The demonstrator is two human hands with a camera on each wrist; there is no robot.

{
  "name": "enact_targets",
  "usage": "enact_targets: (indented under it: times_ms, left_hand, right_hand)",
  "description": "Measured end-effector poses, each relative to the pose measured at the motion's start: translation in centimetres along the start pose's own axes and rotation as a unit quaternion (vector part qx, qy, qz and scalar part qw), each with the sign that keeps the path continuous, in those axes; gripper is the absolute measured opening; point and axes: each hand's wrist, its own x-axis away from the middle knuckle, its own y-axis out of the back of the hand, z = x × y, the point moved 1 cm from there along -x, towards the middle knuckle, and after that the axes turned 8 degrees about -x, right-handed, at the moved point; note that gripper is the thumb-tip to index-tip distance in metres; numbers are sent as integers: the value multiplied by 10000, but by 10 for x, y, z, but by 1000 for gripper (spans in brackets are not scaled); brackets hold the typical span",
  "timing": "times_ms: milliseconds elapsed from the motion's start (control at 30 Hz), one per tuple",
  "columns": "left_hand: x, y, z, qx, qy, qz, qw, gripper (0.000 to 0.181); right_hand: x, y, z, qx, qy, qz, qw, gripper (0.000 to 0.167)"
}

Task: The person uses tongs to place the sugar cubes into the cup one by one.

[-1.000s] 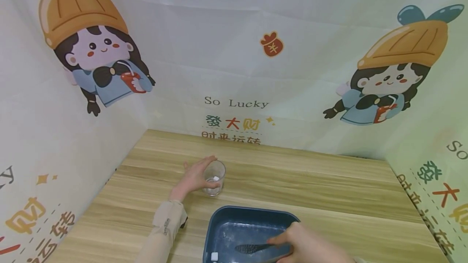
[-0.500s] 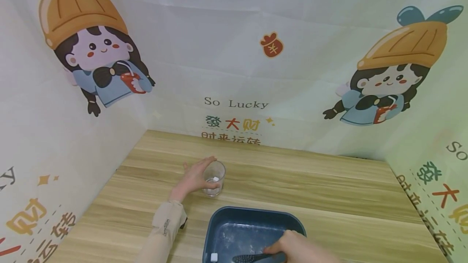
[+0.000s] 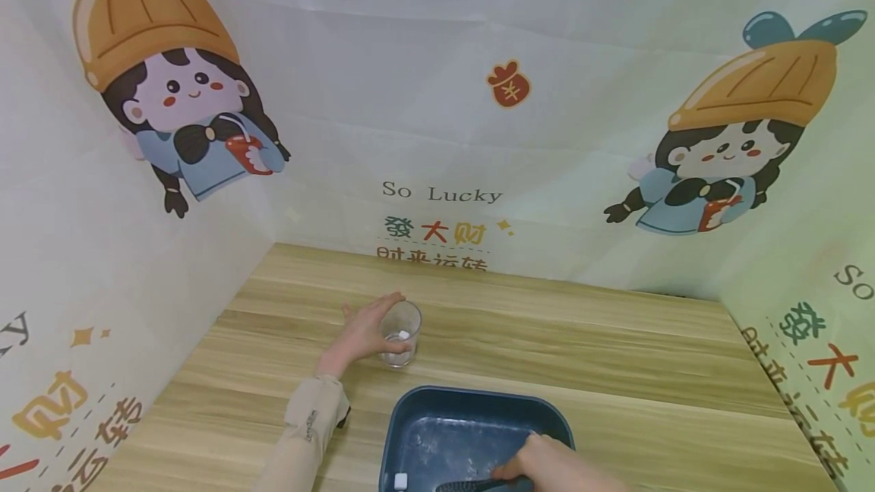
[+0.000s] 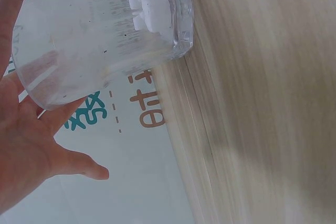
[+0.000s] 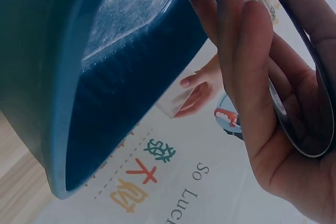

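My left hand [image 3: 361,331] holds a clear drinking glass [image 3: 411,319] upright on the table, thumb on the near side and fingers around the far side. In the left wrist view, several small white cubes [image 4: 156,11] lie at the glass's bottom. Below it, a dark blue tray [image 3: 472,392] has a white cube [image 3: 400,481] in its left part. Over the tray my right hand [image 3: 547,465] grips tongs [image 3: 478,486] with dark textured tips, partly cut off by the frame. Their bent metal end [image 5: 317,153] shows in the right wrist view. Whether the tips pinch anything is hidden.
The wood-grain table [image 3: 615,370] carries the glass and tray. Printed cloth walls [image 3: 437,135] rise behind it and on both sides. The tray's raised rim stands between the tongs and the glass.
The right hand and tongs have moved toward the near side of the tray, left and downward in view. The left hand, the glass and the cube in the tray's left part have stayed put.
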Motion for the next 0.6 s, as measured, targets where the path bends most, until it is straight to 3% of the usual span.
enact_targets:
  times_ms: [600]
  left_hand:
    - [0,1,0,8,-13,15,10000,83]
  right_hand:
    - [-5,-9,2,3,7,-108,9999,28]
